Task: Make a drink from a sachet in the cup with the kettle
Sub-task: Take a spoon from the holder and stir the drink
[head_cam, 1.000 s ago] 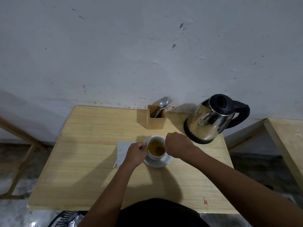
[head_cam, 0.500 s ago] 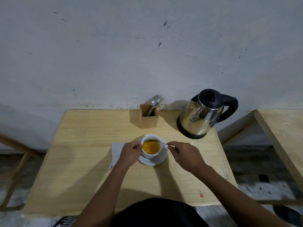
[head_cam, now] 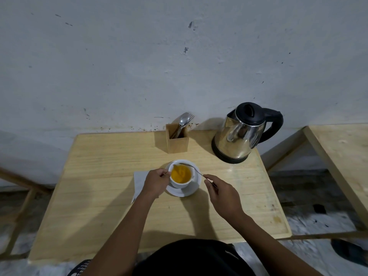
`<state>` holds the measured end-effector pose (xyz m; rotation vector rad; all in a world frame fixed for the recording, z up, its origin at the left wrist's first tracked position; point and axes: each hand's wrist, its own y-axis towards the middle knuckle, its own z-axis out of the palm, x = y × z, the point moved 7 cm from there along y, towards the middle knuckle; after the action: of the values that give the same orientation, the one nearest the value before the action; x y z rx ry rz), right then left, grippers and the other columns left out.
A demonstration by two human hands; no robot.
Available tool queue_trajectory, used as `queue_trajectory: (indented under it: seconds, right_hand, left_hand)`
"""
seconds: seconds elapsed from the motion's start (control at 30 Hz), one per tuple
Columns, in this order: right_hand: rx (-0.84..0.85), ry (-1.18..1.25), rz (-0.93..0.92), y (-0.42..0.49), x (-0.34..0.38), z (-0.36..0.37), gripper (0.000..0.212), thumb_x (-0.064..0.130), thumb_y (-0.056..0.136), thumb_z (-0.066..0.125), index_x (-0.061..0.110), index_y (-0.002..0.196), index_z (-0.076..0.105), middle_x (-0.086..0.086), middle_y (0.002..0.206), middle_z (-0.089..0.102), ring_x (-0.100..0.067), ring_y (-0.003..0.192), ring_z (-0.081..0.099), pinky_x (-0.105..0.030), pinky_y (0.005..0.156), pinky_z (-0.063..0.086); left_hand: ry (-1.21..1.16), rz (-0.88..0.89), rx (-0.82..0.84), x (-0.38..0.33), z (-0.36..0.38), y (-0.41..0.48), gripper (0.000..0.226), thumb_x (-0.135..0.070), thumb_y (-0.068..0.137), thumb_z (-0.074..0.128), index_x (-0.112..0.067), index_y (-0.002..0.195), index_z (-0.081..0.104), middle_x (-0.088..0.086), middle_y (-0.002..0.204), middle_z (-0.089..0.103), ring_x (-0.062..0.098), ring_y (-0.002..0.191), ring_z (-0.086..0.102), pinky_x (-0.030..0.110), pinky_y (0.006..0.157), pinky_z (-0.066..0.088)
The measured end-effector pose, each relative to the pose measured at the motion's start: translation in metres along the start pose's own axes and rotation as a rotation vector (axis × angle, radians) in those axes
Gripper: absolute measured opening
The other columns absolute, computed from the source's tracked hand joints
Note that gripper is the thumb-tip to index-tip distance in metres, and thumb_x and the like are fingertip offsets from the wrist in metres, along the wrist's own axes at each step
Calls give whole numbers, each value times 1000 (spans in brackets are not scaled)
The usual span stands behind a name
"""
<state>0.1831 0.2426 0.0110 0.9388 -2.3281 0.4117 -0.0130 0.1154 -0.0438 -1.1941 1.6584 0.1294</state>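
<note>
A white cup (head_cam: 180,183) full of orange drink stands on a white saucer (head_cam: 189,191) in the middle of the wooden table (head_cam: 99,186). My left hand (head_cam: 155,182) grips the cup's left side. My right hand (head_cam: 221,193), to the right of the saucer, pinches the handle of a thin metal spoon (head_cam: 196,170) whose bowl rests at the cup's far rim. The steel kettle (head_cam: 242,134) with a black lid and handle stands at the table's back right. A white sachet (head_cam: 139,181) lies flat behind my left hand, partly hidden.
A wooden cutlery holder (head_cam: 177,139) with a spoon and fork stands at the back by the wall. A second wooden table (head_cam: 342,156) is to the right, across a gap. A dark object (head_cam: 346,250) lies on the floor at the lower right.
My right hand has moved from over the cup to its right side, drawing the spoon's bowl up to the rim. The drink has turned brighter orange. The left hand keeps its hold.
</note>
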Motion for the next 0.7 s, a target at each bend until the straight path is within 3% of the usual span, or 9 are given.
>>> queue_trajectory:
  seconds: [0.07,0.2,0.27,0.4,0.7]
  right_hand:
    - [-1,-21,27,-1,0,3,27,35,99,50,32,122,64,17,68,62,-2,65,56,-11,53,28]
    - [-40,-52,69,-2,1,4,27,37,100,47,34,122,63,8,86,73,-12,82,67,-19,54,33]
    - [-42,-38,88,-2,2,6,28,37,100,47,34,123,62,12,76,67,-11,77,65,-22,55,33]
    - [-21,-7,112,-3,-2,11,27,38,100,47,34,121,63,19,57,48,-4,60,50,-16,51,30]
    - [-34,94,106,-10,-5,12,27,37,101,46,33,122,62,5,56,54,-9,55,54,-21,49,35]
  left_hand:
    - [7,6,1,0,0,0,26,-25,92,55,-10,108,70,6,96,69,21,88,62,23,60,41]
    - [12,20,-10,0,0,1,26,-22,92,56,-7,107,70,6,94,68,19,87,61,25,67,42]
    - [29,29,-10,-1,0,0,26,-22,92,56,-7,108,70,6,94,69,19,86,60,25,68,41]
    - [36,34,-8,-2,-1,0,26,-24,92,55,-9,107,70,7,96,69,21,87,62,21,55,42]
    - [12,37,-8,-1,0,0,26,-22,92,56,-7,109,70,10,99,71,21,90,63,27,71,42]
